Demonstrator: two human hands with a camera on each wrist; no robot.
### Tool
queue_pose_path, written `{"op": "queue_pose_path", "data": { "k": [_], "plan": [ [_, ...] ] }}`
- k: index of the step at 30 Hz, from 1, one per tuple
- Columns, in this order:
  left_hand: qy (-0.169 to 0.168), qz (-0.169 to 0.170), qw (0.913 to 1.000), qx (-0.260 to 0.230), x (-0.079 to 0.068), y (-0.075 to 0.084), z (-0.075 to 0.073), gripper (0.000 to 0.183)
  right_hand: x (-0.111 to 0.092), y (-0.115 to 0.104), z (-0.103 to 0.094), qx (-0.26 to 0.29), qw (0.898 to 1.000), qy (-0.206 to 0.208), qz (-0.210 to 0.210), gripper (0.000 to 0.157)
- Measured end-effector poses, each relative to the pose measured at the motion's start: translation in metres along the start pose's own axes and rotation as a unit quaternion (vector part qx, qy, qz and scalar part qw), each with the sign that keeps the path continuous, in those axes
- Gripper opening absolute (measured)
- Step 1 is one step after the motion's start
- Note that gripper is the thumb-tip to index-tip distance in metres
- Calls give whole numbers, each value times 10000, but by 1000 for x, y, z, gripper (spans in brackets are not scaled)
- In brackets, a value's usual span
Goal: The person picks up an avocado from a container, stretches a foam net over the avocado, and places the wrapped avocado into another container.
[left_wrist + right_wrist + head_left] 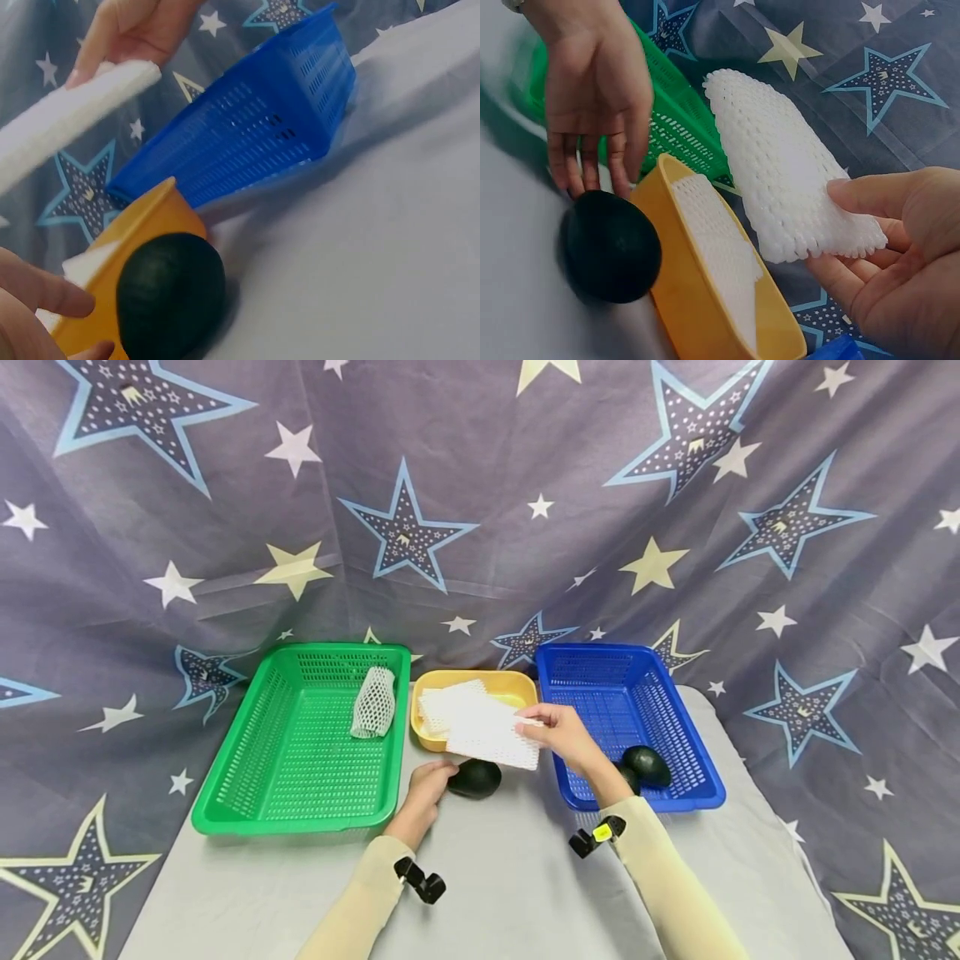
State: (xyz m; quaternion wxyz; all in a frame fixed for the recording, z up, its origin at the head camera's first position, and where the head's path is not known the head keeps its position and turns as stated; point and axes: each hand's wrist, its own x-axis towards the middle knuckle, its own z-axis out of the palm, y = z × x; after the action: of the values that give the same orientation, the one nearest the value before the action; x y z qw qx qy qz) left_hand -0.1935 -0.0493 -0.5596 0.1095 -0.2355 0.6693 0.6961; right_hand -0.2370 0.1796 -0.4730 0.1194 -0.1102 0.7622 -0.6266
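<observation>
My right hand [566, 737] pinches a white foam fruit net [491, 731] by its right end, between thumb and fingers, above the front of the yellow container [426, 741]. In the right wrist view the net [772, 165] hangs flattened in that grip. A dark avocado [477, 779] lies on the table just in front of the container. Beside it is my left hand [426, 789], its fingers loosely extended at the avocado's left side. From the left wrist view, the fingers [52, 292] do not wrap the avocado [171, 296]; whether they touch it I cannot tell.
More white foam nets [720, 259] lie inside the yellow container. To the left, a green basket [300, 822] holds one item in a foam net [373, 703]. On the right stands a blue basket [701, 752] with dark avocados [647, 766], partly hidden by my right arm.
</observation>
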Motion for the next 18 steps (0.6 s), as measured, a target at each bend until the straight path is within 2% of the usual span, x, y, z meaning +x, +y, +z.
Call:
{"op": "queue_pose_path", "data": {
  "k": [5, 7, 10, 13, 15, 18],
  "plan": [
    [298, 482, 9981, -226, -13, 18, 0, 40, -5, 4, 6, 78, 10000, 9, 55, 27],
    [245, 666, 9965, -442, -19, 27, -2, 39, -7, 5, 7, 75, 9999, 36, 74, 27],
    [-172, 827, 9926, -877, -23, 38, -7, 44, -8, 6, 9, 115, 9999, 33, 77, 27],
    [-723, 800, 9868, -1205, -22, 43, -13, 51, -9, 7, 12, 160, 9999, -24, 35, 27],
    [-999, 791, 9847, -1187, -22, 44, -17, 53, -9, 7, 13, 161, 9999, -48, 3, 28],
    [-1242, 818, 9835, -1029, -21, 43, -19, 51, -9, 8, 16, 101, 9999, -52, -60, 27]
  ]
}}
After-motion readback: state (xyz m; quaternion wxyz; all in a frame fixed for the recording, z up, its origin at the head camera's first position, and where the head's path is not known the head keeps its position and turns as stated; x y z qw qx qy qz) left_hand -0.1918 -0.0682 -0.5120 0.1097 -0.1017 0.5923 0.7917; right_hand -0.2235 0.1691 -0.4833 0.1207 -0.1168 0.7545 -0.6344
